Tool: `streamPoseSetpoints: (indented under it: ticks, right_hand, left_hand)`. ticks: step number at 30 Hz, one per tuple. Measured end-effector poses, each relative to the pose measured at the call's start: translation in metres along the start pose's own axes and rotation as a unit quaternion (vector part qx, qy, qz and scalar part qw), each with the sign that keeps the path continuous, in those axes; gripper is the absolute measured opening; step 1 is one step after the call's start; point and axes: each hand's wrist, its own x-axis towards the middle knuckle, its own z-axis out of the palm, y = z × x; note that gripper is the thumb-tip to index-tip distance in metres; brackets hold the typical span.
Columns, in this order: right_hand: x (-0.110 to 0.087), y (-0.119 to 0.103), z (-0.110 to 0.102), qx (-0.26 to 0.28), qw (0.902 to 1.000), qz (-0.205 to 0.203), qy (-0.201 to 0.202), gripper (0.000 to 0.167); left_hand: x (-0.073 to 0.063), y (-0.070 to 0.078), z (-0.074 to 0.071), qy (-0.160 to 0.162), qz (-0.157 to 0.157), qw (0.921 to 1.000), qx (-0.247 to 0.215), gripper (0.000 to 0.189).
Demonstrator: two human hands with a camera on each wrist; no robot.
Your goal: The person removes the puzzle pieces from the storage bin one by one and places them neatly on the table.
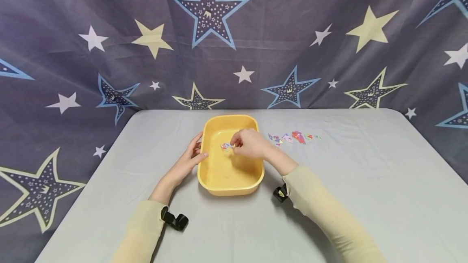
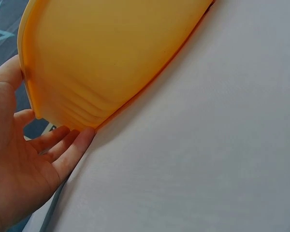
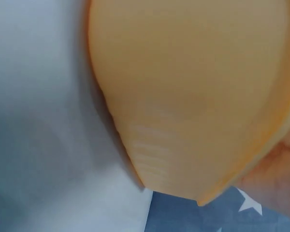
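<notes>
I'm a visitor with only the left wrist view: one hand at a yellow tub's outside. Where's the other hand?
Observer: The right hand is over the inside of the yellow tub.
Visitor: Is anything in there?
Observer: Something small and colourful shows beside that hand; I can't tell whether it's being pinched.
Visitor: And outside the tub?
Observer: Several small colourful pieces lie on the grey table, to the tub's right.

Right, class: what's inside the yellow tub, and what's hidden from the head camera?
Inside the yellow tub, a small multicoloured cutout shows beside the right hand. That hand covers part of the tub's floor; anything beneath it cannot be seen.
</notes>
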Motion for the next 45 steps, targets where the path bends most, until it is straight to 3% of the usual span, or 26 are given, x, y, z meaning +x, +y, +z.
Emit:
streamPoseSetpoints:
  ticks: [14,25,31,45]
  right_hand:
    - [-0.015,0.013,-0.016,0.051,0.9975,0.006,0.048,0.021]
    - [-0.033,0.028,-0.020,0.070,0.9914,0.009,0.110,0.019]
    - [-0.042,0.037,-0.023,0.088,0.9886,0.027,0.119,0.021]
    - [-0.063,0.073,-0.034,0.047,0.9894,0.068,0.120,0.024]
  left_hand:
    - [0.000,-0.002,0.000,0.005,-0.004,1.0000,0.003,0.068]
    - [0.001,-0.001,0.000,0.009,-0.007,0.9999,0.008,0.068]
    - [-0.001,0.000,0.000,0.007,-0.001,0.9999,0.008,0.068]
    - [-0.001,-0.001,0.000,0.007,0.003,1.0000,0.004,0.069]
